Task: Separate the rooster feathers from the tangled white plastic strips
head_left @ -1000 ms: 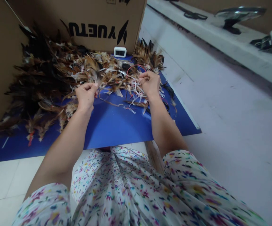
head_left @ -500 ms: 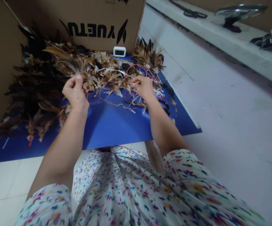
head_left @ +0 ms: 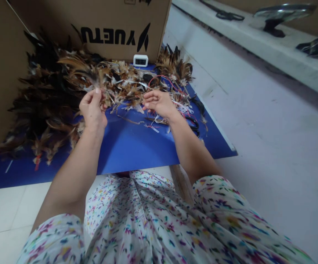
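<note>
My left hand is closed in a pinch, thumb against the fingers. A tuft of brown feathers fans out just above its fingertips and appears held there. My right hand hovers over the front of the loose feather pile, its fingers loosely stretched and slightly apart, with nothing I can make out in them. Beneath and beside the right hand lie white and red strips of string. A pair of scissors with black handles rests there too, partly hidden by the right forearm.
Dark feather bunches cover the left of the blue board. A small white digital clock stands before a cardboard box. Another feather bunch lies at the back right. A ledge runs along the right wall.
My right hand has moved left, away from the strings, and its pinched fingers have loosened. The left hand has shifted slightly right with its feathers.
</note>
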Tool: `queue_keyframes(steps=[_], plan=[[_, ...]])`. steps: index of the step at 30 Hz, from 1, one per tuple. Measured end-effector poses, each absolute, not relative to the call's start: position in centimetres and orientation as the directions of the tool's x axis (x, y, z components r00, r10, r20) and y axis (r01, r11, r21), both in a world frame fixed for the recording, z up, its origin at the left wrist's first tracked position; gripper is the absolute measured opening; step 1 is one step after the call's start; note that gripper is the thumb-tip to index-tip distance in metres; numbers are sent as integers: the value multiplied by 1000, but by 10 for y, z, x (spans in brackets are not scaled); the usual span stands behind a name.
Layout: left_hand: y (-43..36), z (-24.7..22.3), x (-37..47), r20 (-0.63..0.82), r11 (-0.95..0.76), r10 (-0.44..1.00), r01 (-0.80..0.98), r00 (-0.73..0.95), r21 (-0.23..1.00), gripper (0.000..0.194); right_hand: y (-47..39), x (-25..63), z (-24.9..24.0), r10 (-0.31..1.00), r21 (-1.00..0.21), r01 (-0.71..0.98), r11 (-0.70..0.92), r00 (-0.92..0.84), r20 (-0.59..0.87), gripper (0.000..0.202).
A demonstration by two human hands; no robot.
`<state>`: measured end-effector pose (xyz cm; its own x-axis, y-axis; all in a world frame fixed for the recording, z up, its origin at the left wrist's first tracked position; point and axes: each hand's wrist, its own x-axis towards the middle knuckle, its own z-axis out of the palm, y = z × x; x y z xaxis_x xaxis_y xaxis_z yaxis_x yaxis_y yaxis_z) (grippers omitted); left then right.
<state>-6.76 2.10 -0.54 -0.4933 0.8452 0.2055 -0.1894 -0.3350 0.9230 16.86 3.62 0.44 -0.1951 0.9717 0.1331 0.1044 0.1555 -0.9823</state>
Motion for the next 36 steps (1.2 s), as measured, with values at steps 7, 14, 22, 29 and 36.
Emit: queue_keyframes(steps=[7, 14, 22, 29, 36], plan=[[11, -13, -44, 134, -186, 955, -180, -266, 966, 34, 22, 157, 10, 960, -994, 50, 93, -269, 76, 27], [0, -15, -26, 146, -172, 977, -176, -156, 969, 33, 18, 149, 6, 941, -993, 75, 96, -333, 66, 22], [0, -9, -28, 177, -230, 945, -173, -275, 958, 30, 18, 146, 5, 965, -991, 98, 89, -255, 62, 17], [1, -11, -25, 171, -211, 951, -136, -257, 968, 28, 18, 145, 5, 968, -994, 68, 85, -242, 66, 18], [-2, -17, -20, 289, -304, 925, -26, -245, 952, 20, 13, 140, 8, 966, -994, 78, 76, -252, 54, 16]])
